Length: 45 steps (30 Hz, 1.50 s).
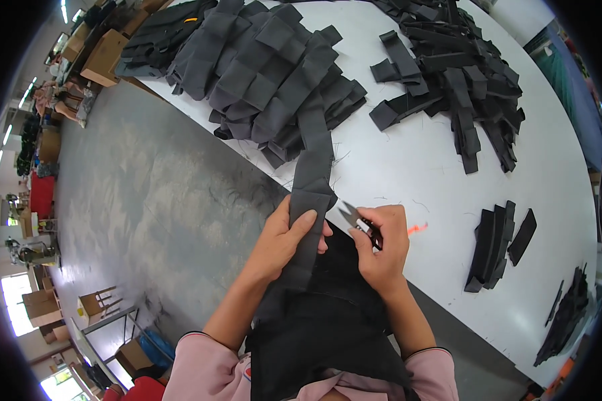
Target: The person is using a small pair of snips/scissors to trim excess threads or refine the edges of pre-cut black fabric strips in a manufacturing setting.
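Fabric strip [312,175], dark grey, runs from the heaped cut pieces [274,73] on the white table [421,160] over the edge to the lap, where its lower end merges with black cloth and cannot be traced. Left hand [284,244] pinches the strip, thumb on top. Right hand [381,247] is closed around thread snips [356,220], handles hidden, blades near the strip.

I'm in a garment workshop: my long white counter [435,167] is heaped with piles of cut dark fabric strips [274,80]. Beyond it lies a bare concrete floor [147,200], with cardboard boxes [104,57], wooden stools [97,304] and other workstations under strip lights.
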Tool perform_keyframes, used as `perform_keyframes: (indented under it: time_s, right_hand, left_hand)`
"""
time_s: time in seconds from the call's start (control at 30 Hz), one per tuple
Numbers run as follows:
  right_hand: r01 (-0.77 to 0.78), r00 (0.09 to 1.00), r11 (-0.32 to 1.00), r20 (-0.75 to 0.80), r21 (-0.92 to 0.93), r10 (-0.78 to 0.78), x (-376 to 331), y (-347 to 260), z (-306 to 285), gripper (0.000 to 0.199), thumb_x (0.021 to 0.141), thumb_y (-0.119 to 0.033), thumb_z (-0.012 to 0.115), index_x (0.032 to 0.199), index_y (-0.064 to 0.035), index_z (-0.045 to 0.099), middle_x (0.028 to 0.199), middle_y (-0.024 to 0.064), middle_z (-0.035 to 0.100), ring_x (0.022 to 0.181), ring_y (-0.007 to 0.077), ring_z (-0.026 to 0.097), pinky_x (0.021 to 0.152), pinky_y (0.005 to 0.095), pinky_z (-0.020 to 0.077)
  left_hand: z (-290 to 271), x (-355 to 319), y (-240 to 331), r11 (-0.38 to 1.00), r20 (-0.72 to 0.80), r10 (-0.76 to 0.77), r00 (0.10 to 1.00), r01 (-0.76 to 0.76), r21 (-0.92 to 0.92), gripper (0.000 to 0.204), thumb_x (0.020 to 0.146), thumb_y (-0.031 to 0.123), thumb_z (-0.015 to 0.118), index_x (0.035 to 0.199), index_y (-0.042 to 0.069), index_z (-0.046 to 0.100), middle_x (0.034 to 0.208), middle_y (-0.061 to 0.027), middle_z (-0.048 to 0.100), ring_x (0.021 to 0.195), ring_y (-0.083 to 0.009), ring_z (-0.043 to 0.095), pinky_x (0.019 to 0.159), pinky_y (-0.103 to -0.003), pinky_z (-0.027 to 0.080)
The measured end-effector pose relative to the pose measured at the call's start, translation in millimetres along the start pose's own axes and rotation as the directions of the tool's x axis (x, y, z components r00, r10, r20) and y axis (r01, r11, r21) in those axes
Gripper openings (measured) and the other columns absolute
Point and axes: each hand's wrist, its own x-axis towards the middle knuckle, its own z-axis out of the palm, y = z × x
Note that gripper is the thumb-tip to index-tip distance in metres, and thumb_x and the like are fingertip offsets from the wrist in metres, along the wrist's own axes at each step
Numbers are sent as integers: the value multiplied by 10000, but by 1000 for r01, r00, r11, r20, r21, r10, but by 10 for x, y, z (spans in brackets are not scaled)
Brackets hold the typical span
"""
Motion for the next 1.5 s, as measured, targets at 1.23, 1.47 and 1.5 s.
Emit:
perform_keyframes:
  time_s: [1.23, 1.47, 1.5]
  right_hand:
    - [-262, 965, 868, 105, 422, 241, -110, 67, 108, 156, 799, -18, 620, 942, 20, 572, 851, 31, 444, 676, 66, 480, 614, 185, 394]
    - [-341, 934, 789, 90, 511, 345, -141, 18, 116, 169, 779, 1, 622, 942, 15, 581, 816, 27, 442, 657, 61, 465, 566, 181, 376]
    - [-311, 943, 824, 47, 473, 328, -148, 13, 105, 177, 770, 8, 625, 942, 12, 584, 806, 27, 442, 649, 64, 465, 555, 184, 373]
  left_hand:
    - [107, -58, -20, 886, 215, -155, 964, 232, -402, 250, 913, 239, 501, 1039, 25, 469, 785, -102, 587, 596, -166, 575, 546, -281, 501]
    - [120, -66, -54, 951, 104, -128, 986, 151, -270, 251, 912, 207, 507, 1076, 23, 459, 809, -91, 593, 622, -150, 579, 572, -276, 507]
    - [137, -58, -54, 950, 102, -127, 987, 151, -273, 251, 912, 207, 507, 1076, 23, 459, 809, -91, 593, 622, -150, 579, 572, -276, 507]
